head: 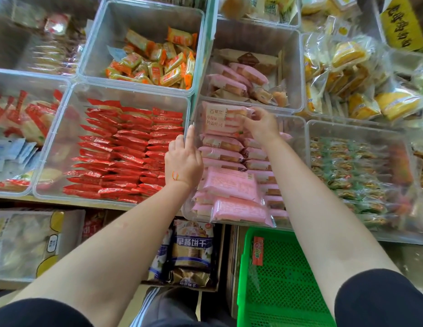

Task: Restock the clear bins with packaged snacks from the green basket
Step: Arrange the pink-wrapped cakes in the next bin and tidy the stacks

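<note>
1. Left hand (pixel 183 161) grips near-left wall of pink-snack bin (pixel 297 128), likely steadying it.
2. Right hand (pixel 261 125) pinches pink packet (pixel 221 119) at far end, seating it upright in row.
3. Green basket (pixel 283 279), near-right, holds one red packet (pixel 258 251).

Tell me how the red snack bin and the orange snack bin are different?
The red bin is packed almost full with packets in neat rows; the orange bin holds only a loose jumbled heap, with much bare floor. The red bin sits nearer the person, the orange bin behind it. Both are clear plastic.
</note>
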Demonstrator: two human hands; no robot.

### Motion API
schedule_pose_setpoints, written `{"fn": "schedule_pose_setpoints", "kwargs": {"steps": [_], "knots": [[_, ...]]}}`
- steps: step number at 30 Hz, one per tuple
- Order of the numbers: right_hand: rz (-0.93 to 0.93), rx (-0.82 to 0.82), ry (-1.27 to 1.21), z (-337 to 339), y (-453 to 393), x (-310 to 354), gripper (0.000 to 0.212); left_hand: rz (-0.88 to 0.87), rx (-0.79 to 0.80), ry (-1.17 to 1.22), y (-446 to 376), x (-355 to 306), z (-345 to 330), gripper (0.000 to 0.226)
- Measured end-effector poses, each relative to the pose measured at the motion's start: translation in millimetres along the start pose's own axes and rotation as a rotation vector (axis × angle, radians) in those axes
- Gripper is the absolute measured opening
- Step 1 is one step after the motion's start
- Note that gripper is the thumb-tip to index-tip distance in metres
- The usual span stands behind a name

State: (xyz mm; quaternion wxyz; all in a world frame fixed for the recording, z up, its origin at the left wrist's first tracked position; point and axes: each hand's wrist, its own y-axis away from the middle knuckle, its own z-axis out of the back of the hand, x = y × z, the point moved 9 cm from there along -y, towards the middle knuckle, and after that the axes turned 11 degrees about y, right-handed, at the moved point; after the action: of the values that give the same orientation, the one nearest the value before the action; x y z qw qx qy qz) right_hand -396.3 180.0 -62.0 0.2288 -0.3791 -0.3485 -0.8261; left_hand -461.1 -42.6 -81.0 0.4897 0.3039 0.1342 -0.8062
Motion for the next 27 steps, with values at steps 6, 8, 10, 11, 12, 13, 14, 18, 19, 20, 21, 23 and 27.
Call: {"fn": "schedule_pose_setpoints", "kwargs": {"steps": [6,8,10,11,12,13,14,18,19,20,21,23,27], "knots": [[0.011,-0.096,0.142,7,6,6,0.039,0.004,0.008,-0.007,0,0,-1,0.061],[0.117,-0.256,0.338,26,29,21,0.048,0.009,0.011,-0.014,-1,1,-1,0.061],[0.212,-0.127,0.448,21,49,27,0.05,0.012,0.014,-0.02,-1,1,-1,0.061],[0.218,0.096,0.495,3,61,22,0.054,0.011,0.014,-0.021,-1,1,-1,0.061],[0.193,0.356,0.599,-19,77,8,0.064,0.009,0.014,-0.021,-1,1,-2,0.061],[0.169,0.572,0.757,-37,93,-11,0.078,0.008,0.013,-0.02,-1,0,-1,0.061],[0.164,0.7,0.896,-48,107,-26,0.091,0.007,0.007,-0.017,-1,0,-1,0.061],[0.181,0.618,0.92,-47,107,-40,0.083,-0.001,-0.003,-0.012,-1,-1,0,0.06],[0.184,0.546,0.843,-40,101,-38,0.072,-0.001,-0.002,-0.011,-1,-1,0,0.06],[0.183,0.441,0.747,-29,96,-34,0.061,0.002,0.003,-0.01,-1,0,0,0.06],[0.163,0.31,0.645,-15,90,-32,0.052,0.004,0.008,-0.008,-1,0,-1,0.06],[0.104,0.105,0.451,11,85,-34,0.047,0.006,0.014,-0.007,-1,0,-2,0.061],[-0.001,0.148,0.299,8,83,-49,0.053,0.012,0.012,-0.02,-1,0,0,0.066]]}}
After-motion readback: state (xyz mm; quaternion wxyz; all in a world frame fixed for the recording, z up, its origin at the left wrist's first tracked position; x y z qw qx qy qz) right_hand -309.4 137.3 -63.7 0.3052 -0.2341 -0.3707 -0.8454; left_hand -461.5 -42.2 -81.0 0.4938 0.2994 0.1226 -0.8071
